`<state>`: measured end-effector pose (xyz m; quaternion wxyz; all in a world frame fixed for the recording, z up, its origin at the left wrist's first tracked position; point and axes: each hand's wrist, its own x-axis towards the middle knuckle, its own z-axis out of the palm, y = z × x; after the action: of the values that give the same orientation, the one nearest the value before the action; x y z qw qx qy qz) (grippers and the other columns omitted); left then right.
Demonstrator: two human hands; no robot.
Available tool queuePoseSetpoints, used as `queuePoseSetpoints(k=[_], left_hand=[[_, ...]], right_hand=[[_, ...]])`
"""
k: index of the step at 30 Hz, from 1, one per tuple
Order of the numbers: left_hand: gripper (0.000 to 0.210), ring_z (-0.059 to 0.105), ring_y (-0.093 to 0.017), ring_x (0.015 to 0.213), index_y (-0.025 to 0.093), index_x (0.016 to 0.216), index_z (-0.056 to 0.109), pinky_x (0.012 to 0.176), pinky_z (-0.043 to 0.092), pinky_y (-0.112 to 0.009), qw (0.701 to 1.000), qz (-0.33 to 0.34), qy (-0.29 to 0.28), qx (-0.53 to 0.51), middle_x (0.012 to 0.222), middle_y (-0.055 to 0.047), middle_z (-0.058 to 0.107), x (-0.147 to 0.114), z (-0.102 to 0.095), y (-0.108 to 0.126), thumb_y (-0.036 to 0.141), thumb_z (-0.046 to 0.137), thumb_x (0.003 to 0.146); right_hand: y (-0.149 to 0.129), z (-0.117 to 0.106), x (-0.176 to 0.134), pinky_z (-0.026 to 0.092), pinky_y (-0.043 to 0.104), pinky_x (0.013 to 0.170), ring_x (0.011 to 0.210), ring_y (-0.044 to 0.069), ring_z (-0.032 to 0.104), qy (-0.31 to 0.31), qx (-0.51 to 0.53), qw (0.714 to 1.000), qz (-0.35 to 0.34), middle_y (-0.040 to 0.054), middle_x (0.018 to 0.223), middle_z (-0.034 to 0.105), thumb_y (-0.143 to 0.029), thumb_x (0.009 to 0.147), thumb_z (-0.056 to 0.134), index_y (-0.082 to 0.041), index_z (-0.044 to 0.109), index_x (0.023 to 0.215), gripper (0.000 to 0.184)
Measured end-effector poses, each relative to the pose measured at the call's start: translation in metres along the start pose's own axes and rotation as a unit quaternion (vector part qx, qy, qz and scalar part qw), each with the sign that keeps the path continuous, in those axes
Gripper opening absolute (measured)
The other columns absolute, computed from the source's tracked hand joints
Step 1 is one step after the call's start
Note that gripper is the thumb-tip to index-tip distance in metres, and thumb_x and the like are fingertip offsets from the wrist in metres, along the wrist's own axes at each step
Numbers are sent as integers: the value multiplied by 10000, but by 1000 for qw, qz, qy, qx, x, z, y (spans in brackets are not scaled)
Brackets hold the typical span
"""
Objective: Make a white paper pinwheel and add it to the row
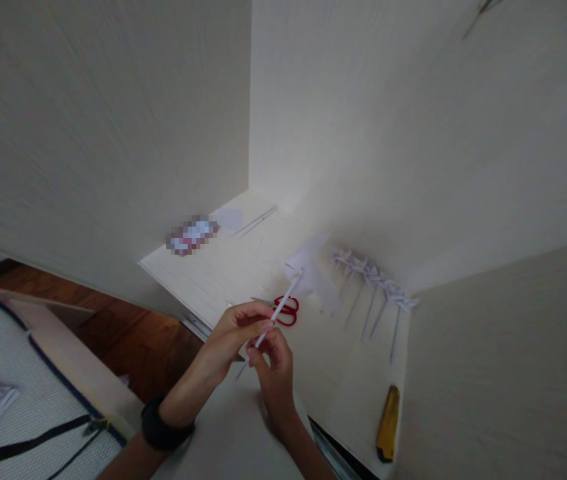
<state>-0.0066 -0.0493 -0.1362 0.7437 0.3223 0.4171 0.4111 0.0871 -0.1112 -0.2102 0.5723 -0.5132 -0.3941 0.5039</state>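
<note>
A white paper pinwheel (304,265) is held by its white stick, tilted with its blurred blades toward the back of the shelf. My left hand (240,333), with a black band on the wrist, pinches the middle of the stick. Just below it, the fingers of my right hand (274,373) are closed around the stick's lower part. The thin end of the stick shows past my fingers. Red-handled scissors (287,311) lie on the white shelf (308,363), partly hidden behind my left hand and the stick.
Several white pinwheels (374,283) lie in a row against the right wall. Closer stands a yellow utility knife (388,425) lying flat. At the back left are thin white sticks (258,220), a paper piece (230,219) and a pixelated item (192,235). Panels rise around the shelf.
</note>
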Motion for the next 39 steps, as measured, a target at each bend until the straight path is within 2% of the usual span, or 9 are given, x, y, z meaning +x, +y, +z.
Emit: queuePoseSetpoints(k=[5, 8, 10, 15, 19, 24, 29, 35, 39], left_hand=[[229, 504, -80, 459, 136, 696, 702, 432, 403, -172, 1000, -6, 2, -7, 569, 25, 591, -1, -1, -1, 302, 825, 597], [266, 418, -72, 351, 146, 735, 698, 328, 330, -185, 1000, -12, -5, -10, 511, 50, 536, -2, -2, -1, 359, 808, 621], [271, 406, -72, 335, 148, 748, 697, 315, 318, -190, 1000, -13, -4, -10, 508, 50, 538, -2, -2, 0, 369, 802, 633], [256, 513, -82, 491, 136, 671, 690, 465, 413, -175, 1000, 8, 22, -8, 584, 13, 616, -1, -1, 3, 337, 832, 601], [275, 525, -93, 546, 131, 659, 704, 510, 417, -180, 1000, 12, 26, -5, 591, 7, 619, 1, 1, 2, 369, 830, 600], [261, 560, -108, 584, 136, 732, 741, 551, 433, -194, 999, 15, 29, 9, 636, -8, 666, 9, 2, -3, 357, 818, 616], [274, 643, -156, 734, 154, 863, 768, 706, 484, -239, 999, 16, 22, 41, 770, -43, 748, 27, -1, -16, 330, 787, 655], [185, 625, -168, 670, 131, 694, 757, 679, 478, -265, 995, 19, 1, 95, 681, -43, 724, 47, 0, -33, 287, 786, 598], [169, 643, -178, 720, 140, 710, 745, 726, 489, -278, 992, 44, 4, 119, 729, -41, 735, 59, 3, -40, 288, 763, 631]], right_hand=[[-3, 0, 1, 433, 221, 542, 598, 110, 530, -25, 24, 999, 13, -19, 703, 602, -182, 768, 620, -193, 632, 777, 19], [-10, 2, 1, 451, 219, 527, 543, 101, 546, -36, 38, 998, 20, -14, 689, 639, -204, 792, 597, -187, 646, 776, 55], [-15, 4, 1, 459, 216, 522, 525, 97, 559, -34, 43, 998, 23, -12, 687, 654, -214, 802, 590, -185, 656, 784, 74], [-18, 5, 2, 442, 200, 489, 488, 84, 545, 2, 42, 999, 27, -27, 644, 636, -186, 763, 619, -183, 638, 737, 31], [-16, 4, 1, 429, 200, 478, 475, 81, 529, 32, 38, 998, 28, -35, 630, 626, -174, 726, 641, -185, 612, 715, 32], [-10, 2, 4, 424, 206, 471, 463, 84, 519, 53, 35, 997, 33, -34, 612, 619, -213, 719, 645, -187, 589, 711, 62], [4, -6, 14, 429, 215, 466, 464, 92, 517, 90, 22, 995, 41, -27, 606, 622, -253, 732, 645, -184, 577, 723, 97], [22, -19, 25, 446, 230, 504, 502, 99, 527, 126, -3, 991, 37, -23, 649, 631, -285, 762, 626, -175, 610, 771, 111], [31, -25, 27, 448, 231, 515, 508, 100, 537, 135, -25, 990, 40, -38, 644, 624, -259, 757, 624, -174, 631, 793, 93]])
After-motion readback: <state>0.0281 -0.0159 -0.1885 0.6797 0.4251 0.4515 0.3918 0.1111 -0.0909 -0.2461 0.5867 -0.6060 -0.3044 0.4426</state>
